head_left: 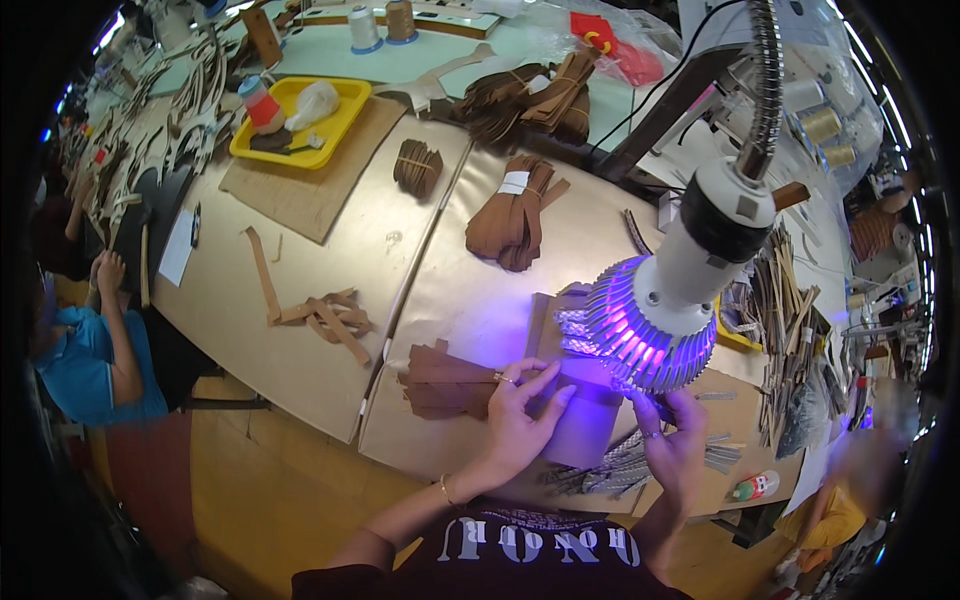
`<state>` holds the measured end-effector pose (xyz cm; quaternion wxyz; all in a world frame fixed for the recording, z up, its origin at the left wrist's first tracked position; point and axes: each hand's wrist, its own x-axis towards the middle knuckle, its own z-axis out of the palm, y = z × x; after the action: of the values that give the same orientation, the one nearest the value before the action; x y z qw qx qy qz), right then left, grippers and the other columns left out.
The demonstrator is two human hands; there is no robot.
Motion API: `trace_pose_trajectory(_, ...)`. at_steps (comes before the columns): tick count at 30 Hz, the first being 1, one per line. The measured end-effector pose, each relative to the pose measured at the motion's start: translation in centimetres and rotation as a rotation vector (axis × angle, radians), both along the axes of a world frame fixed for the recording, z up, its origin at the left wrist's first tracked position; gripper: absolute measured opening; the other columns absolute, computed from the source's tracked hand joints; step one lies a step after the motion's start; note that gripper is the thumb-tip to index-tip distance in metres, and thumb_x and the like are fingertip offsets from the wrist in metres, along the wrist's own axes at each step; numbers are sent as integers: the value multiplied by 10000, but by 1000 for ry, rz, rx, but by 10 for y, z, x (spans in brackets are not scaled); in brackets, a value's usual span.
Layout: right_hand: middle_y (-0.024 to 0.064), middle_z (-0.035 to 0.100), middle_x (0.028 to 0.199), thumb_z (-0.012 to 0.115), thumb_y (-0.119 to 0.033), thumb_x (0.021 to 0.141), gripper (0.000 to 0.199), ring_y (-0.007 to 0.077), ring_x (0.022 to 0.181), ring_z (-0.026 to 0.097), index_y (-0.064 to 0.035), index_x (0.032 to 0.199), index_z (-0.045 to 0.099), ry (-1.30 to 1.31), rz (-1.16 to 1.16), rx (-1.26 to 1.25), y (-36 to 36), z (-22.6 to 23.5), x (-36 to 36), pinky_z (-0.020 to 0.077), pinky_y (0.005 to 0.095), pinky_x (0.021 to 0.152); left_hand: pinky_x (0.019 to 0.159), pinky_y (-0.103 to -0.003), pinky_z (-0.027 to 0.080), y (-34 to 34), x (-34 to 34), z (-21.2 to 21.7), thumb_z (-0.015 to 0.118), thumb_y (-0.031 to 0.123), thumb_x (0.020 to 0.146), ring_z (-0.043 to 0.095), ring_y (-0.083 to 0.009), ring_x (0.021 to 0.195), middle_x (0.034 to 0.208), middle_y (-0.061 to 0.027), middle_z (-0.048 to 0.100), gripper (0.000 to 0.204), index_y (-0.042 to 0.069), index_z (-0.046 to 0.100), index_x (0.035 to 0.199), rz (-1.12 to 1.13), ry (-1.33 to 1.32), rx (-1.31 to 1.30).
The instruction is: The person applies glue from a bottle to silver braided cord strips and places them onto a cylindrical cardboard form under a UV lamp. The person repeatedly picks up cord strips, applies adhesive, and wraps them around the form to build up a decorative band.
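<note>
Below the violet-glowing lamp (655, 325) lies a flat, smooth leather-like panel (580, 435), tinted purple by the light. My left hand (520, 420) rests at its left edge, with index finger and thumb stretched out and apart. On the panel's right side my right hand (675, 440) is closed in a pinch beside the lamp's rim; whatever is between its fingertips is too small and partly hidden. Just left of my left hand are fanned brown leather strips (447, 382). Grey braided strips (625, 470) lie below the panel, between my hands.
Banded brown strip bundles (512, 220) and a smaller bundle (417, 168) lie farther back. Loose tan strips (335, 320) are at left. A yellow tray (345, 105) sits on cardboard (300, 195). Long thin strips (785, 320) fill the right. Another person (95, 360) sits left.
</note>
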<state>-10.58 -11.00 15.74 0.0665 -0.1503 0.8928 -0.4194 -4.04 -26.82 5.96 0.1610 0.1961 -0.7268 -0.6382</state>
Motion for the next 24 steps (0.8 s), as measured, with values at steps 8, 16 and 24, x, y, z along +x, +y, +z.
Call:
trace_pose_trajectory(8,81,663,830,716,-115,871,210,131,747,630,24,1024,681,-76,18,71,-8,-4,4,494,267,692,745,-241,501,5,-5,-4,747,-13,787,634,-109,854,964,-75,680,164,7,691,940,46,113,311)
trace_pose_trajectory(16,155,627,777,711,-152,842,213,331,658,600,-10,985,641,77,153,74,-31,-12,-1,466,416,591,774,-200,504,-9,-2,0,666,-30,865,633,-81,848,972,-91,694,439,-12,515,1277,-64,8,870)
trace_pose_trajectory(24,134,633,813,707,-158,835,242,321,691,604,-25,1023,631,87,224,209,-29,-21,0,460,424,607,885,-229,506,-10,7,1,556,-49,927,639,-130,993,1107,-159,671,521,-8,357,1407,-118,56,990)
